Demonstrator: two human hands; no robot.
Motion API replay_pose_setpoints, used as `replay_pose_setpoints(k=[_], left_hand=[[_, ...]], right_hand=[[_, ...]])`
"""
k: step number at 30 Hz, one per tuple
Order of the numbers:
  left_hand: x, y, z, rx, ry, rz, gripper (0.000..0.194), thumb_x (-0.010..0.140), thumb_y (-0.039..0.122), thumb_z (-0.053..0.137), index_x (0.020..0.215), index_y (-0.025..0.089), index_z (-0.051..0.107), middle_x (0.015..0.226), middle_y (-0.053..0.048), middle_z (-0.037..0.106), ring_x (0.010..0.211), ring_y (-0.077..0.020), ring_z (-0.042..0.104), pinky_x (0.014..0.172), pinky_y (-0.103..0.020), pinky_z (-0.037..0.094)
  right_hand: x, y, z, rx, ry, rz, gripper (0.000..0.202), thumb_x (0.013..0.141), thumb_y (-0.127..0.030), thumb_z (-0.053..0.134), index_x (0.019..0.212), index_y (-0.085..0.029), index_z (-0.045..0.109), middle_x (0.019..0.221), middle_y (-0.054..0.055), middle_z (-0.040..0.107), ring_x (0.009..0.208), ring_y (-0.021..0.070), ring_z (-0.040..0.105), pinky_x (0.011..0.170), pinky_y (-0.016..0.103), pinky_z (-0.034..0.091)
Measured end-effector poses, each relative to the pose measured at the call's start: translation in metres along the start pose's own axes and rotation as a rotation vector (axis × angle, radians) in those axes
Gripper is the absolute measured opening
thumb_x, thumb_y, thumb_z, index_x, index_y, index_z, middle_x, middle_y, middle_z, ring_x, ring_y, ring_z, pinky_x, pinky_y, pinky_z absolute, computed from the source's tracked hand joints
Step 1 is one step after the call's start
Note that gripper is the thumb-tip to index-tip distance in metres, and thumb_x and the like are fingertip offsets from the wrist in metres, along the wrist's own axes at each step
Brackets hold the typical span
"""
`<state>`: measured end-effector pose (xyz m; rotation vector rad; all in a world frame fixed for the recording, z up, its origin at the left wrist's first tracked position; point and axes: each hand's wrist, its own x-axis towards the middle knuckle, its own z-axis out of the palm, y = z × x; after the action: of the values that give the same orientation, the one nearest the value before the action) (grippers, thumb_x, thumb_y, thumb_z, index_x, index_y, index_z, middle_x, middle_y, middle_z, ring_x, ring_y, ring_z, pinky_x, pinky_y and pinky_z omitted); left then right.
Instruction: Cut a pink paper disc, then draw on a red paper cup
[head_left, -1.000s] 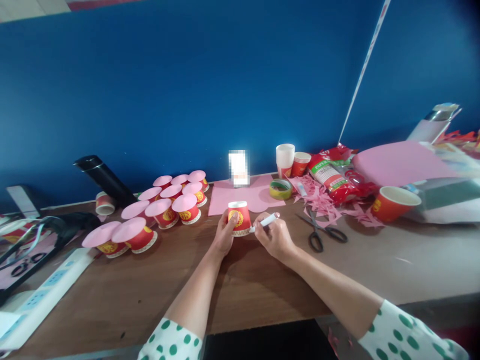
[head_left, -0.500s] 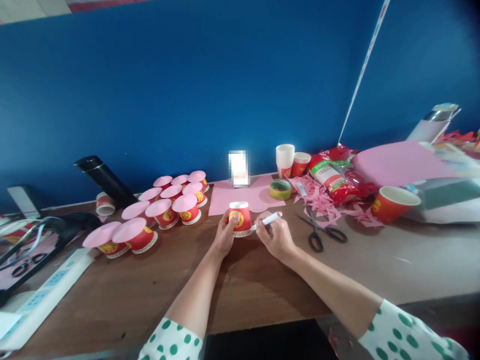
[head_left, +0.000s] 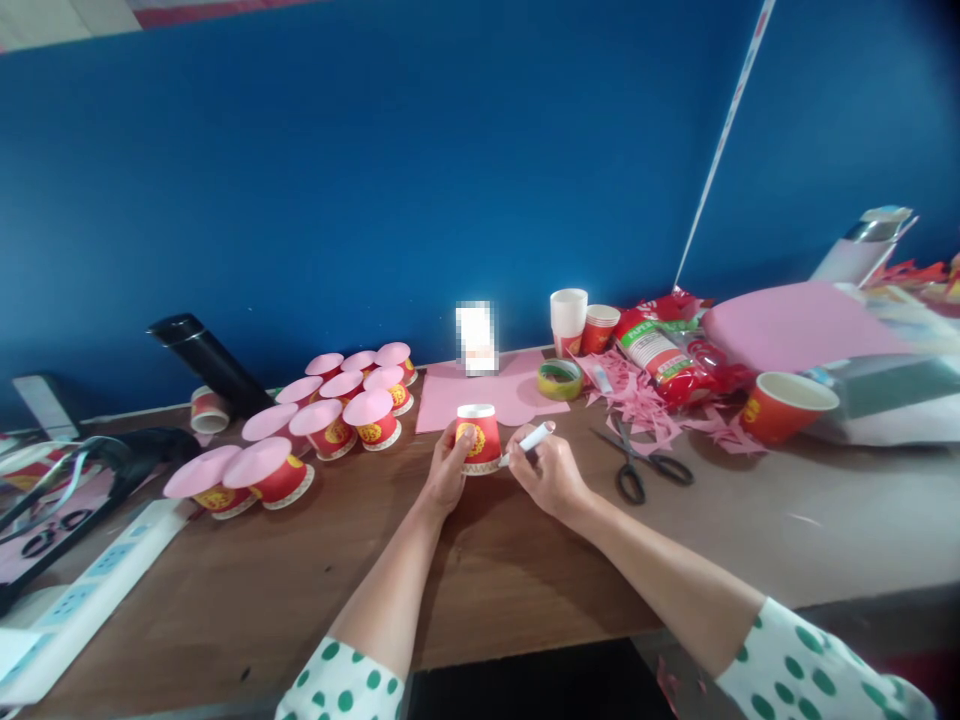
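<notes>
My left hand (head_left: pixel 448 470) is closed on the left side of a red paper cup (head_left: pixel 484 441) with a yellow emblem and a patterned white band at its lower edge. In my right hand (head_left: pixel 553 472) is a white marker (head_left: pixel 535 437), its tip at the band on the cup's lower right. Behind the cup lies pink paper (head_left: pixel 487 400) with a roll of tape (head_left: pixel 559 379) on it. To the left stand several red cups topped with pink discs (head_left: pixel 260 462).
Black-handled scissors (head_left: pixel 631 480) lie right of my right hand, near pink paper shreds (head_left: pixel 645 405) and a red package (head_left: pixel 660 355). A large red cup (head_left: pixel 780 415) is farther right. At left are a black bottle (head_left: pixel 214 365) and a power strip (head_left: pixel 97 590).
The marker's rear end has swung slightly to the left and its tip has shifted a little along the band. My left hand still holds the cup in nearly the same place.
</notes>
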<state>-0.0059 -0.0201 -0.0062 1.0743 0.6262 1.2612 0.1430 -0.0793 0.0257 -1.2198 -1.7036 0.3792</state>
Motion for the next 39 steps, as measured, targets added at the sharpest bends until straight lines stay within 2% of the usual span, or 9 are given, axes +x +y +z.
replay_pose_setpoints(k=[9,16,22,31,39], left_hand=[[-0.0009,0.0000,0.0015,0.129,0.017,0.056,0.029,0.079,0.041,0.053,0.096,0.018,0.058,0.078,-0.001,0.060,0.069,-0.0123,0.054,0.067,-0.025,0.042],[-0.0003,-0.0028,-0.0016,0.231,0.025,0.039,0.037,0.074,0.043,0.060,0.101,0.018,0.058,0.076,-0.001,0.060,0.065,-0.0117,0.054,0.065,-0.023,0.041],[0.0000,-0.0043,-0.0014,0.230,0.024,0.041,0.037,0.074,0.043,0.060,0.100,0.017,0.058,0.076,-0.001,0.060,0.065,-0.0119,0.054,0.064,-0.024,0.041],[0.0001,-0.0033,-0.0017,0.186,0.004,0.049,0.031,0.076,0.040,0.058,0.095,0.016,0.058,0.075,-0.001,0.059,0.065,-0.0117,0.054,0.065,-0.023,0.042],[-0.0007,-0.0016,0.0001,0.228,0.036,0.063,0.033,0.077,0.044,0.055,0.094,0.016,0.060,0.075,-0.002,0.061,0.066,-0.0124,0.054,0.065,-0.023,0.041]], right_hand=[[-0.0011,-0.0006,0.0018,-0.021,0.039,-0.030,0.016,0.083,-0.024,0.043,0.070,-0.017,0.052,0.057,-0.001,0.053,0.046,0.0091,0.045,0.050,0.020,0.036],[-0.0008,-0.0017,0.0006,-0.029,0.066,-0.037,0.017,0.083,-0.024,0.044,0.070,-0.017,0.052,0.058,-0.001,0.056,0.048,0.0096,0.048,0.051,0.019,0.036],[-0.0004,-0.0005,0.0007,-0.046,0.091,-0.029,0.017,0.083,-0.024,0.044,0.072,-0.017,0.054,0.057,-0.001,0.056,0.046,0.0096,0.048,0.050,0.020,0.037],[-0.0001,0.0008,0.0013,-0.012,0.013,-0.034,0.016,0.083,-0.023,0.043,0.070,-0.017,0.051,0.058,-0.001,0.054,0.048,0.0096,0.048,0.050,0.020,0.037],[-0.0014,-0.0011,0.0024,0.001,0.035,-0.036,0.016,0.083,-0.024,0.044,0.071,-0.017,0.052,0.057,-0.001,0.054,0.048,0.0095,0.049,0.050,0.019,0.037]])
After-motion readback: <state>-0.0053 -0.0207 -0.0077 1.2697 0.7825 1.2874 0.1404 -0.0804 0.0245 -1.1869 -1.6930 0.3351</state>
